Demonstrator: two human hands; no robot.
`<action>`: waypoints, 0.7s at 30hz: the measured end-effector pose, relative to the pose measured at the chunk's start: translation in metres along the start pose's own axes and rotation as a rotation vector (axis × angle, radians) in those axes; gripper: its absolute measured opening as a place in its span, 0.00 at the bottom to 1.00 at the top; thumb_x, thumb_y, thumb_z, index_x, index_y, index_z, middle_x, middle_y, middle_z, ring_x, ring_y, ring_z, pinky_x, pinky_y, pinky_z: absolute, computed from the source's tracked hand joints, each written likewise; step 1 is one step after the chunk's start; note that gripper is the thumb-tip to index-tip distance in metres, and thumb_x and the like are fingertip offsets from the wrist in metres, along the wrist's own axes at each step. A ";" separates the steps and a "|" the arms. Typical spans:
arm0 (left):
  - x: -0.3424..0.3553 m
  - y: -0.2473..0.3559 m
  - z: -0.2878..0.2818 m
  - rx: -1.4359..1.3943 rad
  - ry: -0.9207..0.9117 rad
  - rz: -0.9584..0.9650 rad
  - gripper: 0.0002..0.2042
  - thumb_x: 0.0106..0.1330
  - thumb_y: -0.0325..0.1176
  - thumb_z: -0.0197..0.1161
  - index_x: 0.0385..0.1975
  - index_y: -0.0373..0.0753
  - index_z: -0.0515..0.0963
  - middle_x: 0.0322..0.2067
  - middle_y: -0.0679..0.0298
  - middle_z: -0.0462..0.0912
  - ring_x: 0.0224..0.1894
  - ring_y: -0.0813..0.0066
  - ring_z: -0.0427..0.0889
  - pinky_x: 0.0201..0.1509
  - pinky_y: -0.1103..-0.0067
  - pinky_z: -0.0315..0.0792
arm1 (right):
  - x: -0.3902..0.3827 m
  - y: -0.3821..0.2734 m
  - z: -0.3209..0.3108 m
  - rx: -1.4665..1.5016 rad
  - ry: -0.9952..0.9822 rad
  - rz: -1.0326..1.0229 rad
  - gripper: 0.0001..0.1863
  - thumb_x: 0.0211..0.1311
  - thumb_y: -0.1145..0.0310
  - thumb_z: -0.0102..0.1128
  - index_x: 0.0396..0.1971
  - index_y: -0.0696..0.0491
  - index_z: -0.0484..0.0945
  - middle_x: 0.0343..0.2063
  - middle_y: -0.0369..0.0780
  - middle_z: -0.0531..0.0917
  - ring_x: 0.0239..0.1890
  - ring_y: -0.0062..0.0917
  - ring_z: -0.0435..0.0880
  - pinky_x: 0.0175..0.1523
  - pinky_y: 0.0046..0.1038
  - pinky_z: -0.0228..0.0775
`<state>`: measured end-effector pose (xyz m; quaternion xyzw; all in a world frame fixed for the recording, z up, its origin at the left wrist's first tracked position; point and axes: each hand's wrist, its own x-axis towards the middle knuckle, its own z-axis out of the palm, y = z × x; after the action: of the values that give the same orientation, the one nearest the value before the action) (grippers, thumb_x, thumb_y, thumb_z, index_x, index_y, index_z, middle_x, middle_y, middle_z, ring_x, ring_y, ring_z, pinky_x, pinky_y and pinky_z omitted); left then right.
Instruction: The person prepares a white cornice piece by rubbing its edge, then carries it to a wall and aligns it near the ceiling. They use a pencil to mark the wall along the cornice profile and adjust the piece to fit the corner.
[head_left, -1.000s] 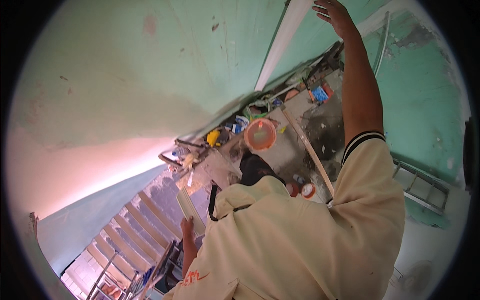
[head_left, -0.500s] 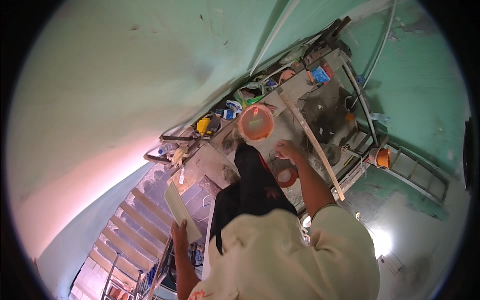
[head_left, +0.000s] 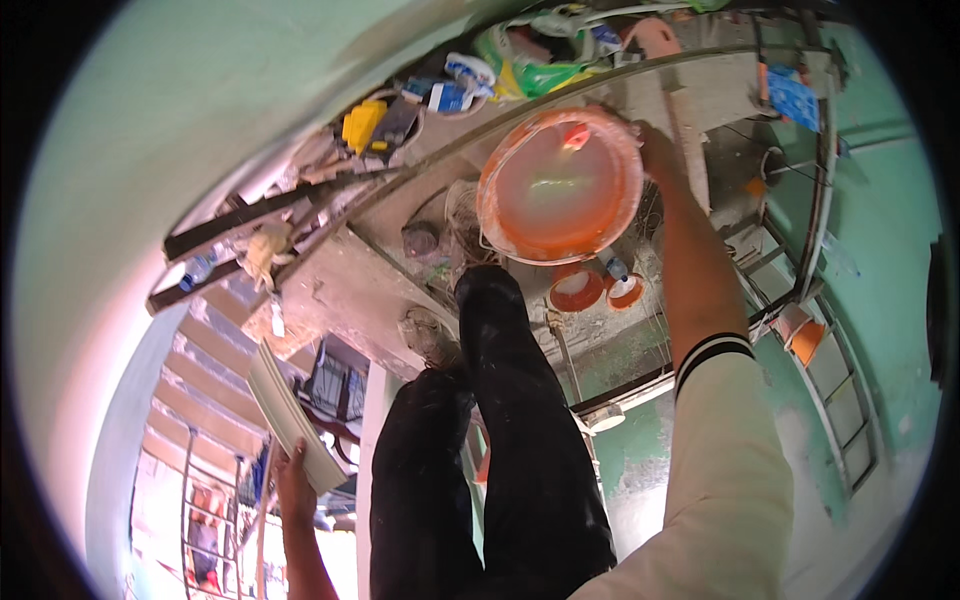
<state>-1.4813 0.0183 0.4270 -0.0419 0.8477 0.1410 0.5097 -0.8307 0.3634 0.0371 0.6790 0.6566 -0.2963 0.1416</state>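
My left hand (head_left: 292,472), at the lower left, grips a long cream-coloured moulding strip (head_left: 290,415) with ridges along its length, held tilted. At the upper middle is a large orange bucket (head_left: 560,248) with cloudy pale liquid inside. A small red object (head_left: 576,136) shows in it near the far rim. My right hand (head_left: 650,150) is closed at the bucket's right rim, its fingers partly hidden. Below the bucket sit two small orange tubs (head_left: 575,290), and a clear bottle (head_left: 616,268) stands by one of them.
I am on a dusty raised platform (head_left: 330,285) along a green wall (head_left: 250,110). A yellow tool (head_left: 362,125), blue packs (head_left: 450,97) and a green-white sack (head_left: 540,78) line its wall side. A ladder (head_left: 840,400) and a hanging orange pail (head_left: 805,342) are at right.
My right hand has moved forward from above the small tub to the large bucket's rim. The bucket looks much larger in view. My left hand still holds the moulding strip.
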 end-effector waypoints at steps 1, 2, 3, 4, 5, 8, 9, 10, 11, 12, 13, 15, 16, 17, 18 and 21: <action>0.008 0.005 0.013 -0.020 -0.001 -0.021 0.17 0.75 0.35 0.62 0.57 0.32 0.76 0.42 0.61 0.83 0.40 0.75 0.83 0.43 0.75 0.79 | 0.009 0.007 -0.001 -0.024 0.030 -0.026 0.23 0.65 0.57 0.66 0.56 0.48 0.75 0.50 0.51 0.83 0.51 0.53 0.83 0.54 0.51 0.77; 0.014 0.014 0.025 -0.039 -0.001 -0.039 0.17 0.75 0.35 0.63 0.57 0.32 0.76 0.42 0.61 0.83 0.39 0.75 0.83 0.43 0.75 0.79 | 0.018 0.015 -0.001 -0.046 0.062 -0.053 0.22 0.66 0.57 0.65 0.55 0.48 0.74 0.51 0.51 0.81 0.51 0.55 0.82 0.54 0.53 0.76; 0.010 0.021 0.032 -0.016 0.032 -0.052 0.17 0.75 0.34 0.63 0.57 0.31 0.75 0.42 0.60 0.83 0.40 0.74 0.83 0.44 0.76 0.79 | 0.020 0.003 0.001 -0.022 0.056 -0.085 0.21 0.67 0.56 0.64 0.54 0.49 0.73 0.51 0.50 0.79 0.51 0.54 0.82 0.54 0.53 0.75; 0.008 0.018 0.032 -0.036 0.029 -0.049 0.17 0.75 0.34 0.63 0.57 0.31 0.75 0.42 0.60 0.83 0.40 0.74 0.83 0.44 0.75 0.79 | 0.020 -0.012 0.002 0.002 0.053 -0.121 0.20 0.67 0.56 0.63 0.52 0.49 0.72 0.51 0.50 0.78 0.51 0.54 0.82 0.53 0.53 0.75; 0.014 0.012 0.031 -0.056 0.003 -0.042 0.17 0.75 0.34 0.63 0.57 0.31 0.75 0.42 0.59 0.83 0.40 0.73 0.84 0.44 0.75 0.79 | 0.023 -0.011 0.001 0.094 0.032 -0.120 0.21 0.68 0.57 0.61 0.55 0.50 0.72 0.53 0.50 0.79 0.55 0.53 0.81 0.57 0.50 0.74; 0.008 0.021 0.047 -0.091 0.002 -0.036 0.17 0.76 0.34 0.61 0.58 0.31 0.73 0.42 0.58 0.83 0.41 0.72 0.85 0.45 0.75 0.80 | 0.023 -0.018 0.000 0.630 -0.087 -0.033 0.23 0.78 0.51 0.50 0.58 0.53 0.78 0.55 0.40 0.82 0.57 0.26 0.78 0.64 0.31 0.66; 0.005 0.032 0.052 -0.082 0.001 -0.021 0.17 0.76 0.34 0.61 0.58 0.32 0.73 0.42 0.58 0.84 0.41 0.72 0.85 0.45 0.75 0.80 | 0.024 -0.013 -0.006 0.451 -0.113 -0.124 0.24 0.77 0.52 0.52 0.60 0.54 0.77 0.56 0.42 0.82 0.57 0.29 0.80 0.64 0.32 0.67; 0.005 0.042 0.055 -0.073 0.001 -0.005 0.17 0.76 0.34 0.61 0.59 0.32 0.73 0.43 0.58 0.84 0.41 0.72 0.85 0.46 0.75 0.80 | 0.029 -0.008 -0.017 0.273 -0.117 -0.222 0.26 0.75 0.52 0.54 0.62 0.55 0.76 0.56 0.45 0.82 0.57 0.32 0.81 0.64 0.34 0.69; -0.002 0.044 0.050 -0.076 -0.008 0.011 0.17 0.76 0.34 0.60 0.60 0.33 0.73 0.43 0.59 0.84 0.41 0.72 0.85 0.47 0.75 0.80 | 0.021 -0.036 -0.033 -0.273 -0.092 -0.258 0.26 0.71 0.55 0.58 0.61 0.57 0.76 0.54 0.49 0.82 0.57 0.42 0.81 0.61 0.41 0.72; 0.005 0.045 0.048 -0.085 -0.077 0.022 0.18 0.76 0.34 0.60 0.61 0.33 0.72 0.44 0.59 0.84 0.42 0.71 0.85 0.47 0.75 0.81 | 0.019 -0.007 -0.038 -0.372 0.049 -0.267 0.22 0.68 0.58 0.58 0.55 0.58 0.77 0.48 0.52 0.83 0.52 0.48 0.82 0.56 0.47 0.74; 0.002 0.051 0.049 -0.161 -0.079 0.006 0.18 0.77 0.34 0.60 0.61 0.34 0.72 0.44 0.60 0.84 0.42 0.71 0.85 0.48 0.75 0.81 | 0.012 0.008 -0.043 -0.339 0.135 -0.212 0.25 0.69 0.58 0.57 0.61 0.53 0.74 0.47 0.50 0.83 0.53 0.47 0.82 0.56 0.47 0.74; -0.009 0.056 0.050 -0.301 -0.105 -0.022 0.18 0.77 0.33 0.60 0.62 0.35 0.71 0.45 0.61 0.83 0.42 0.72 0.85 0.49 0.74 0.82 | -0.011 0.030 -0.067 -0.177 0.239 0.016 0.26 0.70 0.57 0.54 0.65 0.50 0.74 0.45 0.49 0.84 0.51 0.47 0.83 0.56 0.46 0.75; -0.013 0.056 0.046 -0.360 -0.121 -0.024 0.18 0.77 0.33 0.60 0.62 0.35 0.71 0.46 0.61 0.83 0.42 0.72 0.85 0.49 0.74 0.82 | -0.025 0.032 -0.083 -0.036 0.259 0.188 0.24 0.71 0.56 0.53 0.62 0.52 0.76 0.44 0.49 0.85 0.50 0.47 0.84 0.55 0.46 0.75; -0.018 0.058 0.043 -0.418 -0.141 -0.013 0.17 0.77 0.32 0.59 0.62 0.35 0.71 0.46 0.61 0.83 0.42 0.72 0.85 0.50 0.73 0.82 | -0.045 0.028 -0.103 0.021 0.199 0.177 0.25 0.72 0.54 0.53 0.61 0.53 0.77 0.44 0.49 0.85 0.49 0.46 0.85 0.55 0.45 0.75; -0.027 0.060 0.040 -0.452 -0.138 0.023 0.18 0.77 0.32 0.60 0.62 0.35 0.70 0.46 0.61 0.83 0.43 0.72 0.85 0.49 0.73 0.83 | -0.069 0.011 -0.122 0.027 0.238 0.116 0.25 0.73 0.53 0.54 0.59 0.55 0.78 0.43 0.49 0.85 0.47 0.45 0.85 0.54 0.44 0.75; -0.047 0.058 0.031 -0.566 -0.190 0.101 0.19 0.77 0.33 0.59 0.64 0.35 0.68 0.47 0.59 0.81 0.47 0.68 0.85 0.50 0.71 0.83 | -0.155 -0.055 -0.179 0.030 0.452 -0.084 0.21 0.75 0.56 0.57 0.56 0.57 0.78 0.40 0.48 0.86 0.41 0.39 0.86 0.48 0.39 0.76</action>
<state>-1.4453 0.0793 0.4659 -0.1269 0.7241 0.4002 0.5472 -0.8394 0.3472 0.2793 0.7024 0.6947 -0.1521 -0.0314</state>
